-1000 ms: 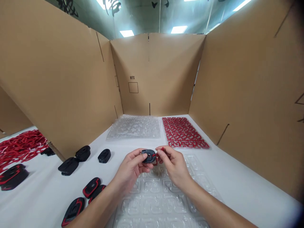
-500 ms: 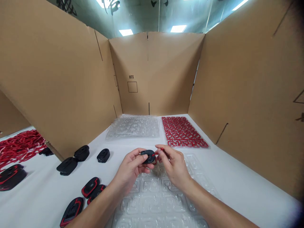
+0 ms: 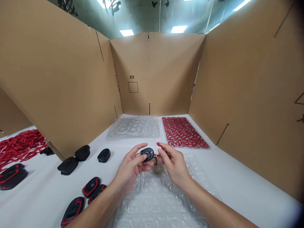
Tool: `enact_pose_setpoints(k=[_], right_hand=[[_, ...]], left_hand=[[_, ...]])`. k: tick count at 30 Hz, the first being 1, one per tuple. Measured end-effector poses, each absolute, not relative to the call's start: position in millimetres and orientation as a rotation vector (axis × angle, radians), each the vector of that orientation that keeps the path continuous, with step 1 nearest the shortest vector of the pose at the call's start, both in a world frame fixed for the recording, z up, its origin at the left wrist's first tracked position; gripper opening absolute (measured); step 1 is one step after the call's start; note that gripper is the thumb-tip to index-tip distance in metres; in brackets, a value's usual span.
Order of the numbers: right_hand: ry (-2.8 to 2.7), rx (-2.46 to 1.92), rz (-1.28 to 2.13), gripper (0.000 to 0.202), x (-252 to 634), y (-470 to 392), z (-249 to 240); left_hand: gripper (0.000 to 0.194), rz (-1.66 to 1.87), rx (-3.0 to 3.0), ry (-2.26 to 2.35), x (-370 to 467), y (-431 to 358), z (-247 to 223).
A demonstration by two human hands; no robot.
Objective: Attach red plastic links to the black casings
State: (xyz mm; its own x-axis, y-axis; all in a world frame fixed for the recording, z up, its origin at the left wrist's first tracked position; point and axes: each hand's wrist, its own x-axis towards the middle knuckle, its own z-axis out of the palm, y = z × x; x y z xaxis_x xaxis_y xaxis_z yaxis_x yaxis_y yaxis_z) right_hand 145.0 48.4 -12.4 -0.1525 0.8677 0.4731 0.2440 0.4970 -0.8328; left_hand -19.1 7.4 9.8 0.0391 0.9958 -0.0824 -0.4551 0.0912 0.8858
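My left hand (image 3: 130, 166) pinches a small black plastic casing (image 3: 148, 154), rounded like a key fob shell, with its thumb across the face. Close by on the right, my right hand (image 3: 174, 163) holds a thin red trim piece (image 3: 160, 146) between thumb and fingertips. Part of the red trim hangs down beside the casing, and a red piece (image 3: 155, 160) shows just below it. Both hands are raised over a clear plastic tray (image 3: 152, 202) with moulded pockets.
Black casings (image 3: 104, 155) and black casings with red trim (image 3: 91, 186) lie on the white table at left. A pile of red strips (image 3: 21, 145) is further left. At the back are clear trays (image 3: 134, 126) and a tray of red pieces (image 3: 184, 131). Cardboard walls (image 3: 156, 72) surround the table.
My right fingers and the red trim have drawn slightly away from the casing. The casing has tilted a little, and my left index finger has lifted off it.
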Motion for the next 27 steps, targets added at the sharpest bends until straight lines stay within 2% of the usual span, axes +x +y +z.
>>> enact_pose_setpoints(k=[3, 8, 12, 21, 27], right_hand=[[-1.605, -0.947, 0.867, 0.03, 143.7, 49.0, -12.4], [-1.574, -0.918, 0.911, 0.023, 141.7, 48.7, -10.8], [-1.498, -0.88, 1.158, 0.029, 141.2, 50.2, -4.9], [-1.396, -0.751, 1.489, 0.03, 138.2, 48.4, 0.5], [-1.395, -0.789, 1.311, 0.023, 138.1, 47.7, -2.2]], left_hand=[[0.047, 1.33, 0.8, 0.896, -19.1, 7.2, 10.7], [0.026, 1.358, 0.752, 0.882, -22.0, 8.8, 11.0], [0.016, 1.38, 0.739, 0.885, -24.0, 11.2, 9.7], [0.034, 1.182, 0.997, 1.077, -21.0, 11.3, 5.6], [0.038, 1.221, 0.925, 1.027, -23.0, 12.5, 4.9]])
